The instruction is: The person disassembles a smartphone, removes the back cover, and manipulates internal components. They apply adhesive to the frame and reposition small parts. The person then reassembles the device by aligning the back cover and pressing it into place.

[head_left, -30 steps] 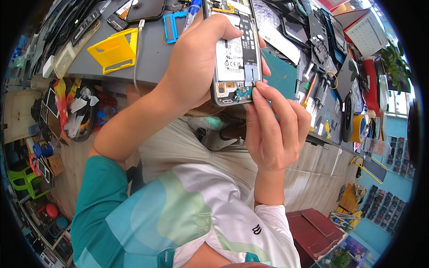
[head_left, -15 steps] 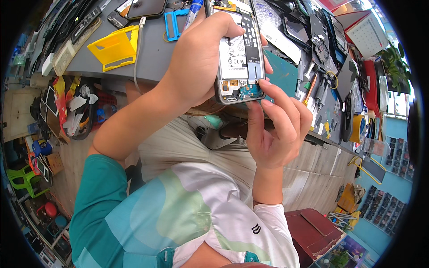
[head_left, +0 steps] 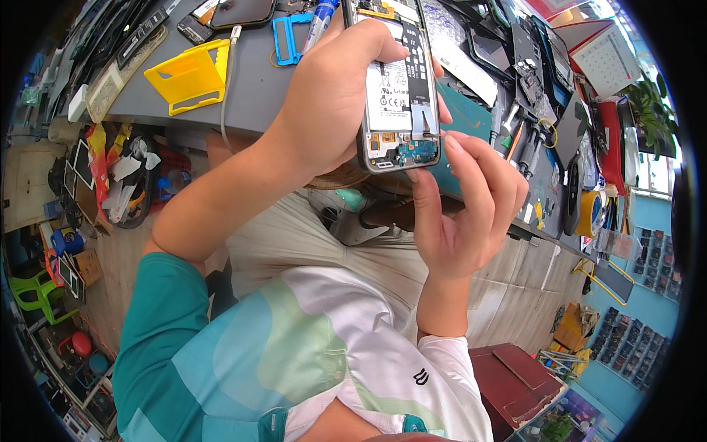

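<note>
My left hand [head_left: 324, 96] is wrapped round an opened smartphone [head_left: 401, 163], its thumb lying over the upper part. The phone's back is off, baring a white battery [head_left: 388, 99], a black flex strip [head_left: 417, 74] with a grey end, and a small blue circuit board [head_left: 417, 152] at the bottom. My right hand [head_left: 468, 202] is beside the phone's lower right corner, thumb and fingers apart. Its thumb tip is at the bottom edge, while the index fingertip is near the flex's grey end. A small dark sliver shows by that fingertip; what it is I cannot make out.
Left on the grey bench are a yellow phone stand [head_left: 189, 77], a white cable [head_left: 230, 81] and a blue plastic frame [head_left: 288, 38]. To the right lie a green mat [head_left: 465, 121], several screwdrivers [head_left: 529, 156], phone parts and a yellow tape roll [head_left: 589, 214].
My right hand has shifted slightly right, its fingertips drawn back from the phone's lower edge. The grey flex end looks a little lifted. The phone has barely moved in my left hand.
</note>
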`<move>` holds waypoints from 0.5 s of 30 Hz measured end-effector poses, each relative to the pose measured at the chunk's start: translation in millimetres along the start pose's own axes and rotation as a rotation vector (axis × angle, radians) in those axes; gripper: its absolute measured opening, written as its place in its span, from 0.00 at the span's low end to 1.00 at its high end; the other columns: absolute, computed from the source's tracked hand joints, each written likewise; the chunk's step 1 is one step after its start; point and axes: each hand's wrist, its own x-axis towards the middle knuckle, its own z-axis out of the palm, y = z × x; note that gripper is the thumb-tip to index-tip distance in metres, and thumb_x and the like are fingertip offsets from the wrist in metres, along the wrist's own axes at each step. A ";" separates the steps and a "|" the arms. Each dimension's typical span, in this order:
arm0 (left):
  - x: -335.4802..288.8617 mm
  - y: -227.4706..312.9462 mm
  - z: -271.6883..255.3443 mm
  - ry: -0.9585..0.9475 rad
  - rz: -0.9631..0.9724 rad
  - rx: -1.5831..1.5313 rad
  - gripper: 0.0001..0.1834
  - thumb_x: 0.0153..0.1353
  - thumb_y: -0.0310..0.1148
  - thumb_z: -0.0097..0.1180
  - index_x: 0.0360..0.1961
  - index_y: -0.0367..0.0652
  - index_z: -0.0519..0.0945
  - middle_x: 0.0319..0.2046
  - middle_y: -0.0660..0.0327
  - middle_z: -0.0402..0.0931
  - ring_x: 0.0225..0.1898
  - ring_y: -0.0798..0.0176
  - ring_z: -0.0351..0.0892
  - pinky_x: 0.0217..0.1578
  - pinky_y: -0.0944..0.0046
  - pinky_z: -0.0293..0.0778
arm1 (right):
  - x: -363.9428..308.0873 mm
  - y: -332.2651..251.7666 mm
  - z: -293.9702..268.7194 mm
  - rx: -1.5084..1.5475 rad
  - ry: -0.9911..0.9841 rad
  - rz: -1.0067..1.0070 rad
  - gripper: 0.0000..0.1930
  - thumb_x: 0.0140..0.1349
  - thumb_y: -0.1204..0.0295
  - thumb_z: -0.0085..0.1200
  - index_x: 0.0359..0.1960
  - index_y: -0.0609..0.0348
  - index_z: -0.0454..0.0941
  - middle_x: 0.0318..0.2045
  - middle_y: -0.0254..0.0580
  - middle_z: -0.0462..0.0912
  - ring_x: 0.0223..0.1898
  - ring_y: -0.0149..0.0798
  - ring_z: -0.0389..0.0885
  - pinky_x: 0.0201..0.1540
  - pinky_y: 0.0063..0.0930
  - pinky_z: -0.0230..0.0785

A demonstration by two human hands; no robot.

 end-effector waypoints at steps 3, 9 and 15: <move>0.5 -1.3 0.1 0.010 0.005 -0.047 0.29 0.71 0.40 0.40 0.56 0.21 0.77 0.42 0.34 0.85 0.43 0.44 0.90 0.48 0.51 0.88 | 0.3 -0.7 -2.6 -0.019 -0.030 0.020 0.22 0.55 0.73 0.78 0.53 0.57 0.90 0.50 0.42 0.87 0.47 0.41 0.79 0.41 0.30 0.73; 0.7 -1.5 -1.4 -0.004 0.007 -0.065 0.28 0.71 0.39 0.41 0.56 0.21 0.77 0.43 0.36 0.85 0.44 0.43 0.90 0.47 0.48 0.89 | -0.1 -2.6 -7.4 -0.012 -0.075 0.054 0.22 0.58 0.75 0.77 0.55 0.62 0.89 0.53 0.48 0.81 0.49 0.41 0.79 0.42 0.29 0.72; 1.3 -3.7 0.6 0.031 0.037 -0.110 0.28 0.71 0.39 0.41 0.56 0.21 0.77 0.44 0.37 0.84 0.43 0.42 0.90 0.46 0.48 0.90 | 0.1 -3.4 -7.4 -0.005 -0.095 0.059 0.20 0.57 0.76 0.77 0.53 0.61 0.91 0.53 0.47 0.81 0.49 0.41 0.79 0.41 0.29 0.72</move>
